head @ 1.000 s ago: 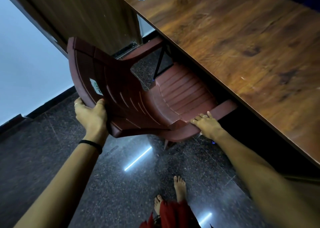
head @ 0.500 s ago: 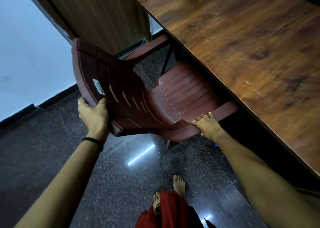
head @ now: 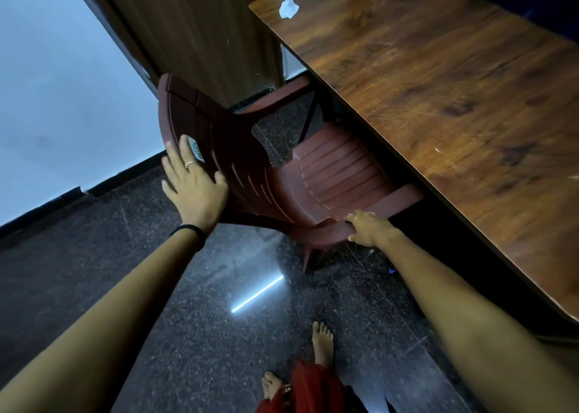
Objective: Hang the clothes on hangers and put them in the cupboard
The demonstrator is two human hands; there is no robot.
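A maroon plastic chair (head: 329, 174) stands partly under the wooden table (head: 438, 99), its seat facing the table. My left hand (head: 192, 183) lies with straight fingers spread against the chair's backrest, over a white sticker. My right hand (head: 368, 227) grips the near armrest, fingers curled round its edge. No clothes, hangers or cupboard interior are in view.
A crumpled white paper (head: 287, 6) lies on the table's far corner. A brown wooden door or panel (head: 194, 27) stands behind the chair, beside a pale wall (head: 56, 99). The floor (head: 203, 334) is dark polished stone; my bare feet (head: 321, 340) stand on it.
My left hand has let go of the backrest's edge and now lies flat on the backrest. The chair has shifted further under the table. My right hand still holds the armrest.
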